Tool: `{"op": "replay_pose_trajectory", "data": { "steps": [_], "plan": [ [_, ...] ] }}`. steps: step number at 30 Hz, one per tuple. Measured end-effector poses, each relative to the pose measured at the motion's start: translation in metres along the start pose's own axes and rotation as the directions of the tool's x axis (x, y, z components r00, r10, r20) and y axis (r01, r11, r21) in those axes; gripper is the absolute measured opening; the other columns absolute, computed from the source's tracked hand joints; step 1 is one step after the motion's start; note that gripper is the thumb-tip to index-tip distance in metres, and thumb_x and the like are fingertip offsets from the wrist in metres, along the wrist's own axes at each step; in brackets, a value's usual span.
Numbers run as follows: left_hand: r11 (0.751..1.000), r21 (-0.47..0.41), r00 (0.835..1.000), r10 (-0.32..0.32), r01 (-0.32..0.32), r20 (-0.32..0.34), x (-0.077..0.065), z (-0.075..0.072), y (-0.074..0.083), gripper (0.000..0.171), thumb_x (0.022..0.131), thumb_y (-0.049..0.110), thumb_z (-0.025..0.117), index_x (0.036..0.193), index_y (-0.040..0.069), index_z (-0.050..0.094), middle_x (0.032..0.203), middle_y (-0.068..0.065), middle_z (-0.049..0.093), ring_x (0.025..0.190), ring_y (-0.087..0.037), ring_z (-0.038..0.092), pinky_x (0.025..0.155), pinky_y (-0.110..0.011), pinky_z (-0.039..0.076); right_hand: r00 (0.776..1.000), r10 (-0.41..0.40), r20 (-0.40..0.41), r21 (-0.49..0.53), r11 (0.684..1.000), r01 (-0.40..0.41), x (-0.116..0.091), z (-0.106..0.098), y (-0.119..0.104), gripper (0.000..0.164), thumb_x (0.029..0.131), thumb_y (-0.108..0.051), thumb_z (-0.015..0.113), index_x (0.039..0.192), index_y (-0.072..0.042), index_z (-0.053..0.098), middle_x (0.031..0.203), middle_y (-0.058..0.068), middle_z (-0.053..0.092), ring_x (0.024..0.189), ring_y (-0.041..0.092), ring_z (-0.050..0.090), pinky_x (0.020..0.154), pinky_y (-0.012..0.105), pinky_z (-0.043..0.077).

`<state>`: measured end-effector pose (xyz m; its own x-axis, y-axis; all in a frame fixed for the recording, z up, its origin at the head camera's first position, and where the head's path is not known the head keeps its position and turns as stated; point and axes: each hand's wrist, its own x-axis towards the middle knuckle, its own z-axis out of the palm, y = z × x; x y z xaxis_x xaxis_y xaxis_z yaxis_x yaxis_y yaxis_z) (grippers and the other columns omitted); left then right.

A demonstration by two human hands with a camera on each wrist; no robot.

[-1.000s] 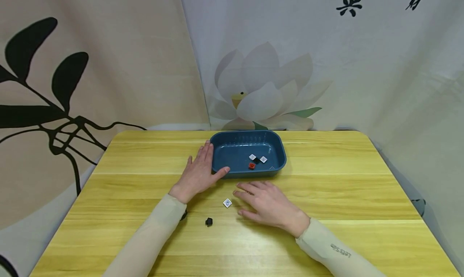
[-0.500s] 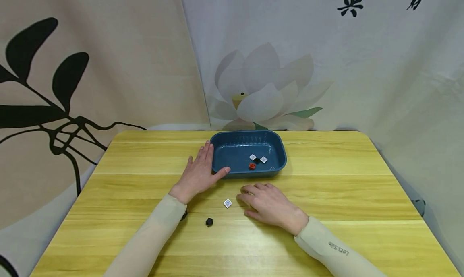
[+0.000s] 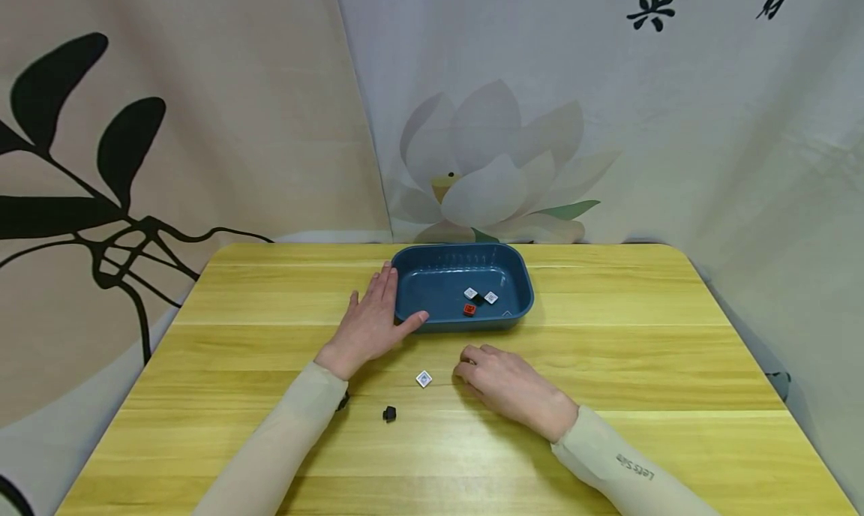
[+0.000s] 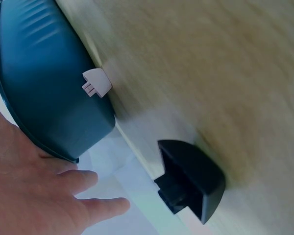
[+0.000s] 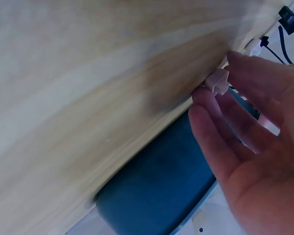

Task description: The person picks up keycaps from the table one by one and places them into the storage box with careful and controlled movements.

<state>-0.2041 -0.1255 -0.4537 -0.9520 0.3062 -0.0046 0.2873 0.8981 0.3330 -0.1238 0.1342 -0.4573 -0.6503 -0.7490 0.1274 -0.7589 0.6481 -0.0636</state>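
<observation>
My left hand [image 3: 364, 325] lies with straight fingers along the left wall of a blue tray [image 3: 432, 322], its thumb at the front edge. To the right on the table, my right hand [image 3: 509, 385] hovers low with loosely bent fingers. A white keycap [image 3: 423, 379] lies left of those fingers, apart from them in the head view. In the right wrist view, the white keycap [image 5: 217, 81] shows in the gap between thumb and fingers, seemingly beyond them. Nearer the front is a black keycap [image 3: 389, 414], whose hollow underside and stem face the left wrist camera.
Inside the tray lie white keycaps [image 3: 490, 297], a red keycap [image 3: 469, 309] and a dark piece [image 3: 479, 300]. The wooden table [image 3: 641, 351] ends at a printed curtain [image 3: 709, 126] behind. A small dark object [image 3: 343, 401] is partly hidden by the left sleeve.
My right hand's fingers have bent inward, and their tips have drawn away from the white keycap to the right. The left hand, tray and keycaps keep their places.
</observation>
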Motion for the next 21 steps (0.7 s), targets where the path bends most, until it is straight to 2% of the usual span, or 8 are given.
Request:
{"op": "replay_pose_trajectory", "data": {
  "steps": [5, 11, 21],
  "plan": [
    [1.000, 0.001, 1.000, 0.001, -0.001, -0.001, 0.000, 0.000, 0.000, 0.109, 0.096, 0.077, 0.045, 0.165, -0.001, 0.011, 0.173, -0.016, 0.006, 0.158, -0.035, 0.014, 0.119, -0.070, 0.017, 1.000, -0.021, -0.022, 0.002, 1.000, 0.021, -0.003, -0.001, 0.001, 0.020, 0.090, 0.003, 0.074, 0.102, -0.012, 0.077, 0.097, 0.000, 0.067, 0.083, 0.013, 0.064, 0.073, 0.028, 0.057],
    [1.000, 0.004, 1.000, 0.001, -0.001, 0.001, 0.000, 0.000, 0.000, 0.110, 0.096, 0.078, 0.044, 0.165, -0.001, 0.011, 0.173, -0.016, 0.006, 0.158, -0.035, 0.013, 0.119, -0.069, 0.017, 0.997, -0.011, -0.080, 0.066, 0.998, 0.016, -0.005, -0.004, 0.003, 0.009, 0.095, -0.005, 0.073, 0.099, -0.011, 0.077, 0.094, -0.001, 0.067, 0.081, 0.011, 0.064, 0.074, 0.027, 0.058],
    [1.000, 0.006, 1.000, 0.001, -0.001, 0.002, 0.000, 0.000, 0.000, 0.110, 0.095, 0.079, 0.043, 0.165, -0.001, 0.011, 0.173, -0.016, 0.006, 0.158, -0.036, 0.013, 0.119, -0.069, 0.017, 0.989, 0.006, -0.149, 0.093, 0.996, 0.008, -0.011, -0.017, 0.007, 0.010, 0.095, -0.005, 0.074, 0.104, -0.009, 0.077, 0.099, -0.001, 0.066, 0.086, 0.011, 0.064, 0.078, 0.027, 0.058]
  ]
}}
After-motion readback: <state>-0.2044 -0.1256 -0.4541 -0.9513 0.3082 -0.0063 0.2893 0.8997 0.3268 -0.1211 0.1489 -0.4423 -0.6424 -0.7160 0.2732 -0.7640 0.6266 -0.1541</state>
